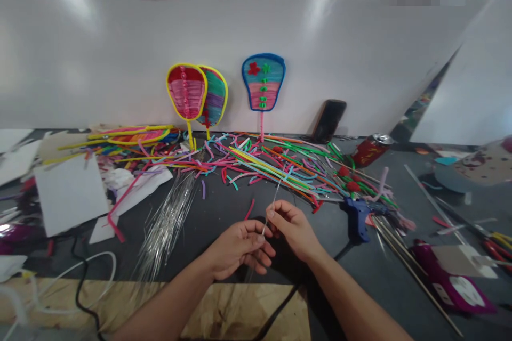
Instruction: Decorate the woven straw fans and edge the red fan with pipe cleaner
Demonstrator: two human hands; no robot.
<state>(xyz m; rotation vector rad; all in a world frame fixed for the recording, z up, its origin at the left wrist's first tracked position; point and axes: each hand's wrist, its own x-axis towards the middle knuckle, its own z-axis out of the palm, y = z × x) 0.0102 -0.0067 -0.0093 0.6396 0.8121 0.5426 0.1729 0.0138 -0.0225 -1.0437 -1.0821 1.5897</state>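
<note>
Wire strand (277, 194) is located over the counter (218, 213), its far end directed toward the coloured pipe cleaners (258, 161). The right hand (295, 226) is clamped on it between thumb and index finger; the left hand (239, 249) pinches it lower, its other fingers loosely curled. A bundle of silvery wires (170, 224) lies to the left, a blue glue gun (357, 218) to the right
</note>
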